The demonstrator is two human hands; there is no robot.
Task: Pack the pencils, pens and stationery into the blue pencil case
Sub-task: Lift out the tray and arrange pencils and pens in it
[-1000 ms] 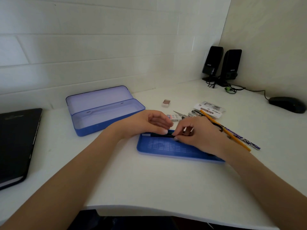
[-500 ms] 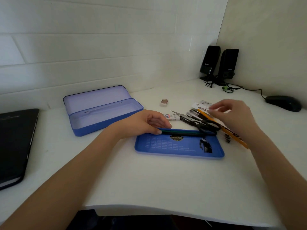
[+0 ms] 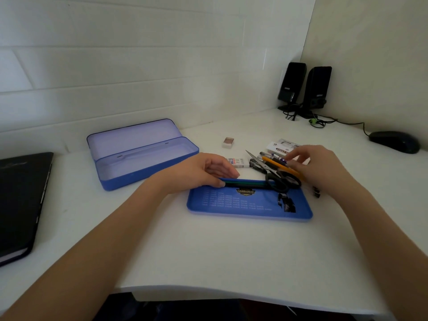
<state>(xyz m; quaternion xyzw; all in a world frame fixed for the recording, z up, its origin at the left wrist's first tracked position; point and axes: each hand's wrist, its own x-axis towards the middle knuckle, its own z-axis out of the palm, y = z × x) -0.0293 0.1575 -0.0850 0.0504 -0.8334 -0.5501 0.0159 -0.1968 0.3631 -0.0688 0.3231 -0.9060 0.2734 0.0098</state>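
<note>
Pencils [image 3: 245, 183] lie left-right along tray [image 3: 243, 210] far edge, left hand [image 3: 199, 172] touching.

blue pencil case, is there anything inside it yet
No, the open blue pencil case shows only its bare bottom; the scissors lie outside it.

1. A white desk [image 3: 208, 256] fills a corner, its front edge curving over a dark gap below.
2. Behind the desk, a white wall [image 3: 139, 54] shows wide horizontal panel seams.
3. To the desk's right, a plain cream wall [image 3: 375, 42] meets the white one.
4. Soft, even light falls on the desk; its source is out of view.
</note>
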